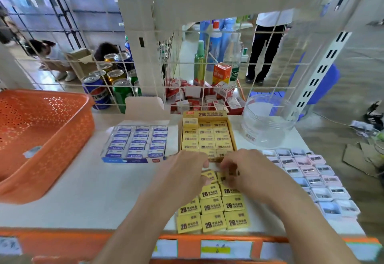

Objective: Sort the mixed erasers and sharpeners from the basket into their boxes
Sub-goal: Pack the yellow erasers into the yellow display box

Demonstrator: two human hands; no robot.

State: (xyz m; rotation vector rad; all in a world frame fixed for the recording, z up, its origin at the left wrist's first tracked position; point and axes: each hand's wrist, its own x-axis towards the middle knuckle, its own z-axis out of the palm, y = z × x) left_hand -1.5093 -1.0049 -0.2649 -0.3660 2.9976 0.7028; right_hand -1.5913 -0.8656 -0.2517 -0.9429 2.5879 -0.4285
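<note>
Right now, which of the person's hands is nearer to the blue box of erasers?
Left. The left hand is just off the front right corner of the blue box. The right hand lies farther right, beyond the left one. Both are gripping loose yellow erasers.

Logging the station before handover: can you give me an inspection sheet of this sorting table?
Surface: white tabletop, orange front edge.
Job's things: orange perforated plastic basket left; blue-and-white eraser box and yellow cardboard 2B eraser box, full; loose yellow 2B erasers in rows; pastel sharpeners in rows, right; clear round plastic tub, back right, looks empty.
Clutter: nothing seen.
Grippers: left hand and right hand pinch the loose erasers' far row.
Cables: nothing seen on tabletop.
Surroundings: wire grid panel, drink cans, bottles behind.
</note>
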